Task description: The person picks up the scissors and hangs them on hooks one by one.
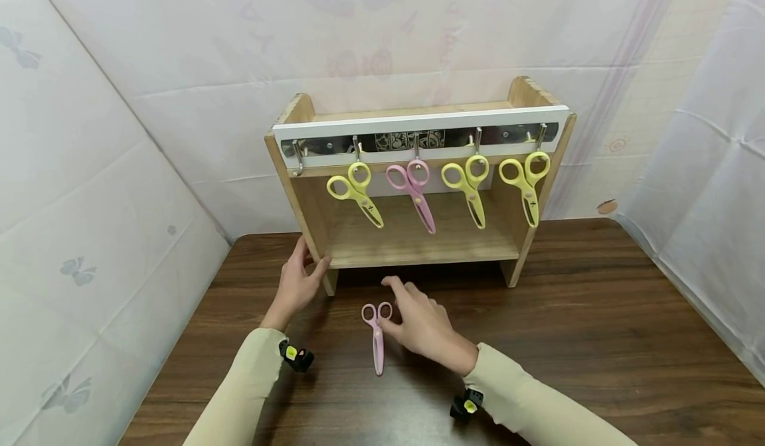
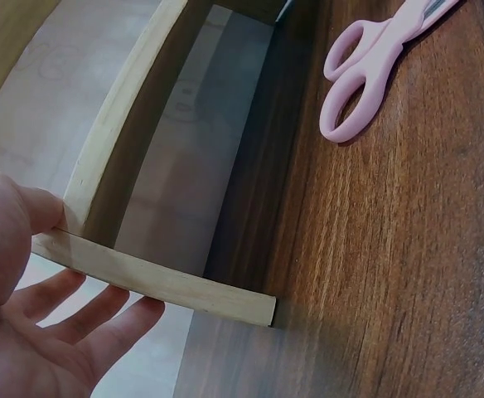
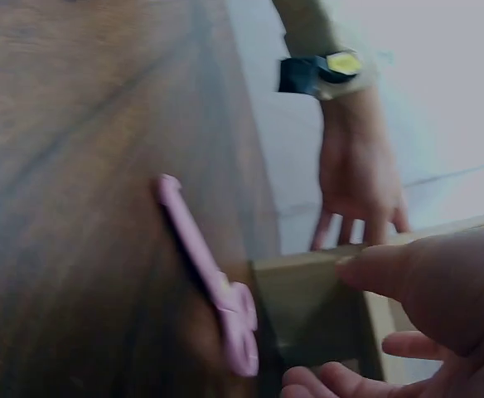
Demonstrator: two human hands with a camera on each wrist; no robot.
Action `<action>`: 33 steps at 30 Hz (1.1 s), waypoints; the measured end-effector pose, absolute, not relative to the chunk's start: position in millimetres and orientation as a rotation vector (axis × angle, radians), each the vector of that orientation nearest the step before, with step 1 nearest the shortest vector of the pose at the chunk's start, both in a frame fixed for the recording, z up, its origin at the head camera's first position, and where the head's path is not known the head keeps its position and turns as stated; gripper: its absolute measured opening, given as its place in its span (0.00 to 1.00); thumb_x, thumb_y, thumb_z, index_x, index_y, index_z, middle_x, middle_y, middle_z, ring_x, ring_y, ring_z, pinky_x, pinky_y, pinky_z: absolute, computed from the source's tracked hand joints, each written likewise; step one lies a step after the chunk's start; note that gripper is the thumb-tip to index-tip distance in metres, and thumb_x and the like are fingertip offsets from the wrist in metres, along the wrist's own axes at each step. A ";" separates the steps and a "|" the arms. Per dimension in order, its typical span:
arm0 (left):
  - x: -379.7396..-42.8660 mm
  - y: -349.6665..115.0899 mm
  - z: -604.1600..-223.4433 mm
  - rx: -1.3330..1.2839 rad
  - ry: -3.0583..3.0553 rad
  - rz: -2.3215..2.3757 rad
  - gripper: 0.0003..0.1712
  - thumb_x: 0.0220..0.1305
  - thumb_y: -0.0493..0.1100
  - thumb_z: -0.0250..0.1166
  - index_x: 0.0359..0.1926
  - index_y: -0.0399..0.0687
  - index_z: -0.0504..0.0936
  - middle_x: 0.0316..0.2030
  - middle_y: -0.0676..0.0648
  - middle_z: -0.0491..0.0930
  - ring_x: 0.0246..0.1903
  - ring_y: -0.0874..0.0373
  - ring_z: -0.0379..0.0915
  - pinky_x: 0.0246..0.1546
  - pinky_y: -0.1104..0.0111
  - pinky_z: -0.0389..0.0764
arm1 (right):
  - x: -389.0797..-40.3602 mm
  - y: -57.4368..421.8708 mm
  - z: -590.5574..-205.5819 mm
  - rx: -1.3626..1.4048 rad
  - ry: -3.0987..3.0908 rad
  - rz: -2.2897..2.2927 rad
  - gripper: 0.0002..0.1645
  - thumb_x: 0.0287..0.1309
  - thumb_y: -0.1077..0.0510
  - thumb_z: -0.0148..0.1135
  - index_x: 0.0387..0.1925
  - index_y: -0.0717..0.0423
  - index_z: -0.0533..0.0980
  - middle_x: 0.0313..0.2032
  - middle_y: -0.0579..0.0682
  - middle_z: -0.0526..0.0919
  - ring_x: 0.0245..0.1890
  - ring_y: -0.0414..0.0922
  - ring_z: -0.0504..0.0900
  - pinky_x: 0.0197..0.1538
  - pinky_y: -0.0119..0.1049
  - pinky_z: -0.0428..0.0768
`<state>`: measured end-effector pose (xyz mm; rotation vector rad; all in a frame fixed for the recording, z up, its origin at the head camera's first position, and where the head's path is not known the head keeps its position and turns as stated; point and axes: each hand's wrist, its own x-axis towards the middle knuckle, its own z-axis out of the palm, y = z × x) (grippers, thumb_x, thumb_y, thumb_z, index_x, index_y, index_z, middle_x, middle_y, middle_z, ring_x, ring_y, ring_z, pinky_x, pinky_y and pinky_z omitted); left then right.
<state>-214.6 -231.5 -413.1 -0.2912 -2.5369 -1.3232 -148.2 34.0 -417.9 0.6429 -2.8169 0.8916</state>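
My left hand (image 1: 297, 280) grips the lower left side panel of a wooden rack (image 1: 424, 258), the thumb at its front edge and the fingers along the outer face. Pink scissors (image 1: 376, 343) lie on the table in front of the rack, handles toward it and blades toward me. Just right of their handles, my right hand (image 1: 423, 320) hovers with fingers loosely bent and spread, holding nothing. In the right wrist view the scissors (image 3: 219, 290) lie left of that hand's fingertips. Another pair of pink scissors (image 1: 416, 197) hangs on the rack's middle hook.
Three yellow scissors hang from hooks on the rack's front rail: one pair (image 1: 356, 192) left of the hanging pink pair, two pairs (image 1: 471, 194) to its right. The leftmost hook (image 1: 297, 157) is bare metal. Patterned cloth (image 1: 197, 54) stands behind the brown wooden table (image 1: 609, 340).
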 end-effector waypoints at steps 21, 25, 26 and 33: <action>-213.6 -231.0 -413.3 -0.297 -2.544 -1.318 0.36 0.76 0.43 0.61 0.79 0.50 0.57 0.67 0.35 0.71 0.62 0.36 0.73 0.49 0.44 0.84 | -124.0 12.7 -449.1 0.812 -2.968 0.583 0.32 0.56 0.39 0.76 0.58 0.45 0.78 0.47 0.54 0.80 0.41 0.52 0.81 0.28 0.49 0.82; -213.8 -230.9 -413.4 -0.298 -2.541 -1.320 0.37 0.76 0.42 0.61 0.79 0.50 0.57 0.67 0.35 0.71 0.62 0.36 0.73 0.48 0.44 0.85 | -123.1 12.1 -451.0 0.818 -2.935 0.540 0.30 0.54 0.38 0.77 0.54 0.47 0.80 0.43 0.52 0.79 0.36 0.49 0.79 0.25 0.46 0.80; -213.9 -230.9 -413.5 -0.299 -2.539 -1.320 0.37 0.76 0.42 0.61 0.79 0.50 0.57 0.67 0.35 0.71 0.62 0.36 0.73 0.48 0.44 0.85 | -122.9 12.1 -451.3 0.820 -2.928 0.535 0.31 0.54 0.38 0.77 0.55 0.47 0.80 0.44 0.52 0.79 0.37 0.49 0.79 0.25 0.46 0.80; -214.0 -230.7 -413.7 -0.292 -2.542 -1.321 0.36 0.76 0.43 0.61 0.79 0.51 0.57 0.67 0.35 0.71 0.62 0.36 0.73 0.49 0.44 0.84 | -122.0 10.6 -453.4 0.824 -2.911 0.467 0.33 0.53 0.38 0.78 0.57 0.49 0.81 0.46 0.53 0.79 0.35 0.47 0.77 0.25 0.42 0.80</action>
